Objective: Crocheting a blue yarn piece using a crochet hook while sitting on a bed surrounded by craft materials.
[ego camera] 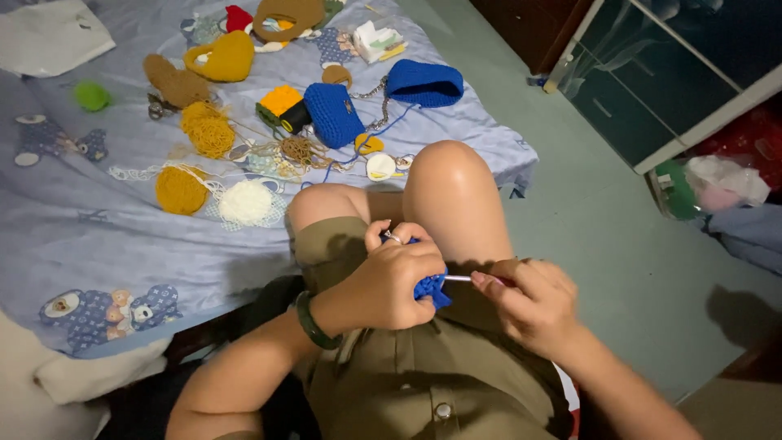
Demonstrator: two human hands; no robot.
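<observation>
Right, we pinch the small blue crocheted piece (429, 287) in closed left hand (391, 281) fingers, lower centre; right hand (533, 305) grips the thin metal crochet hook (458, 279). Keep yarn tension even, hook strokes short.

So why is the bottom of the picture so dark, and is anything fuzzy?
Head view: light falls on the blue bedsheet and knee; the lap and lower corners sit in shadow. The left hand, right hand and blue crochet piece look slightly soft; edges bend a little.
</observation>
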